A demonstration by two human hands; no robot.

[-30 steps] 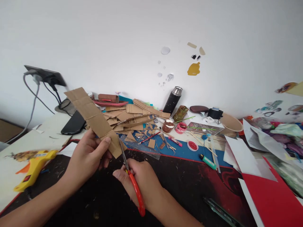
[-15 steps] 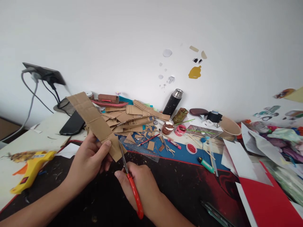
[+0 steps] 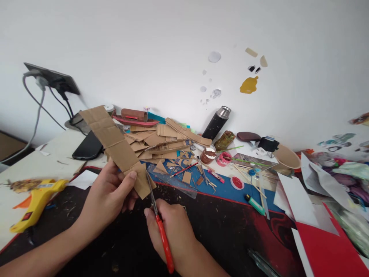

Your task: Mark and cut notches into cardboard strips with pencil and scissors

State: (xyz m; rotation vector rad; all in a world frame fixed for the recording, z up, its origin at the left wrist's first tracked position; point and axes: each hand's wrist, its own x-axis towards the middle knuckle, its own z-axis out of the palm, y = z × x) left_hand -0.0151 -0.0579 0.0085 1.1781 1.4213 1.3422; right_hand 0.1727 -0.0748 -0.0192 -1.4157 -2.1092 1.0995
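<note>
My left hand (image 3: pixel 115 188) grips a long, creased strip of brown cardboard (image 3: pixel 117 144) near its lower end, thumb on top and fingers underneath. The strip slants up to the left above the dark mat. My right hand (image 3: pixel 173 231) is closed round the red handles of a pair of scissors (image 3: pixel 163 234). Their blades lie across the strip's lower right edge, where a narrow sliver stands slightly apart from the rest. One handle loop is hidden behind my right hand.
A yellow glue gun (image 3: pixel 37 204) lies at the left, near a black phone (image 3: pixel 88 145). Cardboard scraps (image 3: pixel 161 140) pile up behind my hands. Farther right stand a black flask (image 3: pixel 216 123) and paint jars (image 3: pixel 208 156). A green cutter (image 3: pixel 255 204) and red paper (image 3: pixel 319 246) lie at the right.
The view has shifted slightly, so background things sit farther right. Both hands keep their hold, with the scissors still at the strip's edge; the right hand sits slightly lower in view.
</note>
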